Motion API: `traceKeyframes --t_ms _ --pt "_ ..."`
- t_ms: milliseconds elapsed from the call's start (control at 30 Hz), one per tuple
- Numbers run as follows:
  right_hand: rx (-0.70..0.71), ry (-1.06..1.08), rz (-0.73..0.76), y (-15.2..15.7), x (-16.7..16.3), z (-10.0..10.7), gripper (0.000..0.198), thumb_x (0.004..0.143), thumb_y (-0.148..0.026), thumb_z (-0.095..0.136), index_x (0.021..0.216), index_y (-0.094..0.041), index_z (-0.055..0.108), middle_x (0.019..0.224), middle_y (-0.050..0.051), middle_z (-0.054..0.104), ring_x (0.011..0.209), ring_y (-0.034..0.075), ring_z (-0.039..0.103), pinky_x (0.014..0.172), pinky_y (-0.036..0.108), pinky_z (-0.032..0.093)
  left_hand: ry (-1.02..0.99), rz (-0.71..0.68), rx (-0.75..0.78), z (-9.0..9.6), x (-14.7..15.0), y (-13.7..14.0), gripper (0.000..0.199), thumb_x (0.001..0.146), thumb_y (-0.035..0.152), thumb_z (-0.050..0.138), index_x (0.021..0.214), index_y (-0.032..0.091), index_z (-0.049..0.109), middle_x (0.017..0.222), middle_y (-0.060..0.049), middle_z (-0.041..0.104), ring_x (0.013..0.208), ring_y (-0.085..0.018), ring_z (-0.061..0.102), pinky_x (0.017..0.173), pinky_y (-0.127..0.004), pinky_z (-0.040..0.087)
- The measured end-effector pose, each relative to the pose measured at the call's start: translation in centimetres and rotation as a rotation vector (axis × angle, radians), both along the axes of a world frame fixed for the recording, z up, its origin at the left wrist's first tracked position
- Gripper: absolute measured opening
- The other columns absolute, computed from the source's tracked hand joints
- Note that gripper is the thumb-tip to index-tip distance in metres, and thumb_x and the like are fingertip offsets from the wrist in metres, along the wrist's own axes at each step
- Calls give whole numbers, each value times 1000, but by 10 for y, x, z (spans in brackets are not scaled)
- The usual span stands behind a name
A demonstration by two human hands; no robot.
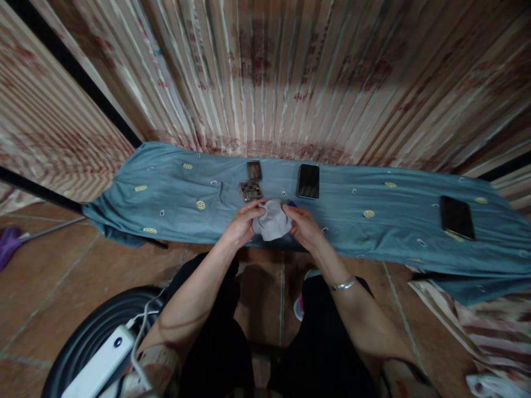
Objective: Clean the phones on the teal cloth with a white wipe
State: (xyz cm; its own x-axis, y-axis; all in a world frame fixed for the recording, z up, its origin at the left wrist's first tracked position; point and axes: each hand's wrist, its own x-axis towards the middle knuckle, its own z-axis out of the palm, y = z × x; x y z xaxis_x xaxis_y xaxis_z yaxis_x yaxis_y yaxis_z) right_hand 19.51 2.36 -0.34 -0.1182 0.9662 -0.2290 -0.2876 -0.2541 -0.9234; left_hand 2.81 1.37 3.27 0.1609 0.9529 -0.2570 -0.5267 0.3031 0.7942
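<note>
A grey cloth (272, 221) is held over the near side of the bench (348, 221), the left hand (244, 224) with its grip clamped on one edge, the right hand (306, 226) likewise opposite. A blue item (293, 204) shows beside the right hand; beyond lie an open compact (251, 192) and a phone (308, 181).
</note>
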Motion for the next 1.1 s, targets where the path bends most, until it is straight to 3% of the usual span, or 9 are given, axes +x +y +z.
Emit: traceKeyframes --t_ms 100,333,467,667,800,933,1100 --pt "21 71 -92 3 4 3 45 48 -49 93 81 -22 77 80 2 79 72 20 72 67 32 59 49 16 14 0 -2 0 31 57 14 81 87 15 76 79 -1 74 66 -11 65 70 -24 51" --pt "81 119 -95 10 24 4 36 58 -40 89 88 -25 77 73 -1 75 60 15 66 55 28 55 90 106 -16 -6 -5 5 26 54 11 82 78 14 73 69 1 71 60 -11 63 65 -23 51" --pt "76 89 -47 8 23 4 37 61 -50 87 86 -25 75 74 0 75 62 15 67 60 28 57 42 55 -47 -9 -4 6 25 56 13 82 78 13 72 68 0 70 59 -12 64 65 -25 52" --pt "96 -103 37 5 13 4 51 69 -72 72 83 -23 72 89 5 79 87 21 74 78 33 59 -27 -16 -30 -7 -3 2 20 60 18 81 77 13 71 71 -3 71 63 -15 66 69 -27 54" --pt "-24 40 82 1 2 7 49 64 -68 79 80 -22 73 83 5 79 77 22 75 69 32 60 -56 -25 -42 -6 -4 3 21 60 18 80 77 12 70 70 -2 71 61 -13 64 66 -25 53" --pt "12 197 -51 0 1 13 39 48 -47 94 70 -22 74 70 0 77 62 17 70 60 27 58 -23 0 -46 -8 -6 6 21 63 17 77 82 12 71 71 -2 70 62 -12 63 66 -24 53" --pt "146 118 -219 7 18 16 35 51 -46 93 59 -22 69 59 -4 69 52 11 60 51 23 49 54 175 -54 -15 -5 8 28 66 9 75 93 18 70 90 0 73 76 -11 66 77 -26 52"
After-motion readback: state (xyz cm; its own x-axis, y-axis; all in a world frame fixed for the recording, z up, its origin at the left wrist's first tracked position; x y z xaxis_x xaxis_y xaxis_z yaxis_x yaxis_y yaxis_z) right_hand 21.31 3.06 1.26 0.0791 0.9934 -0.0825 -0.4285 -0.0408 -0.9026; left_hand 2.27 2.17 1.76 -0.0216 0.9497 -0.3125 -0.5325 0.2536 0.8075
